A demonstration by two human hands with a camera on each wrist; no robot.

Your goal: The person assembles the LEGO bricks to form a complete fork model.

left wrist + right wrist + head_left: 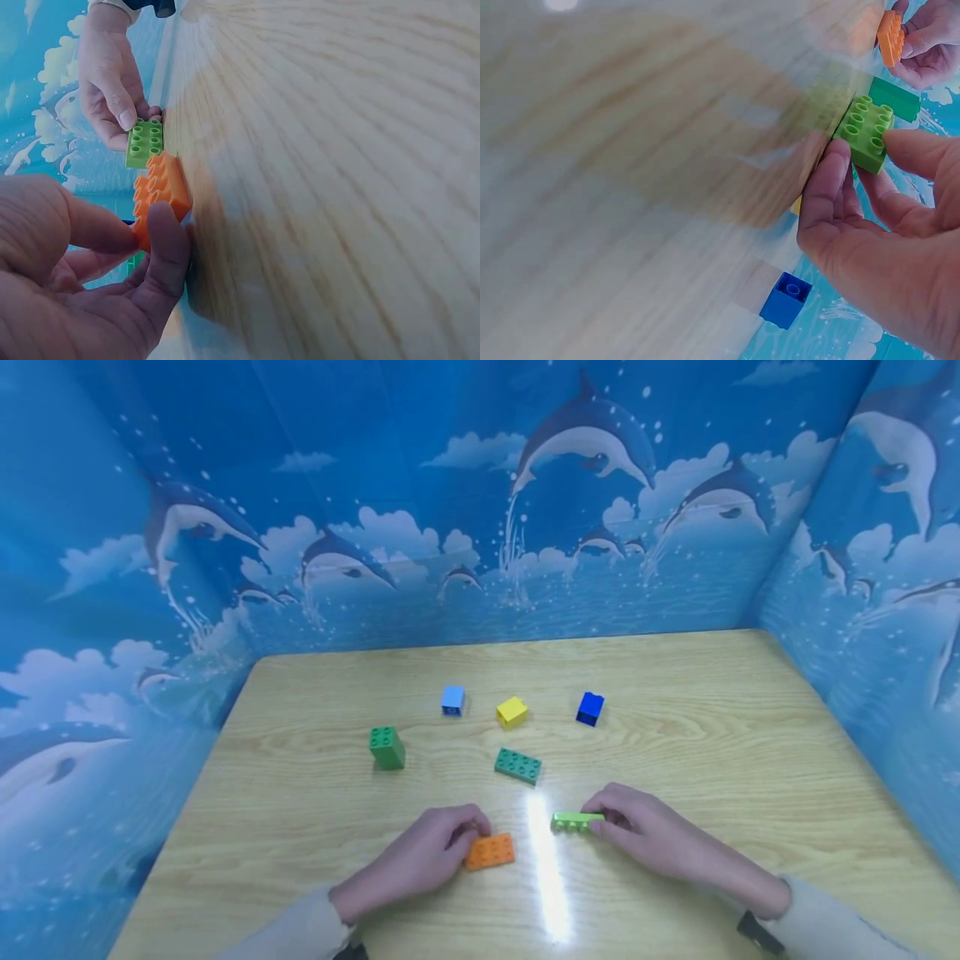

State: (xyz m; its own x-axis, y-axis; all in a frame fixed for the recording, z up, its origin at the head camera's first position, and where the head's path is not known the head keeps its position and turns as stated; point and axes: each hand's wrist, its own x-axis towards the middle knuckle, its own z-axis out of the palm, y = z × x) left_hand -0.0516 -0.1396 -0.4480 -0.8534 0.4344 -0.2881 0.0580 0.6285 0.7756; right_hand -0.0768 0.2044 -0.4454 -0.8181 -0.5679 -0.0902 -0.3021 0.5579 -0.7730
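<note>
Left hand (429, 853) in action here, its grip closed to a pinch on the orange brick (491, 852), which sits studs-up low over the near part of the bench (675, 718)! Across a strip of glare, the right hand (651, 833) pinches too, thumb and fingers tight on one end of the lime brick (570, 822), tipped on its side, studs facing the person. The two bricks stand apart, and just beyond them lies a flat green brick (517, 766), studs up.
</note>
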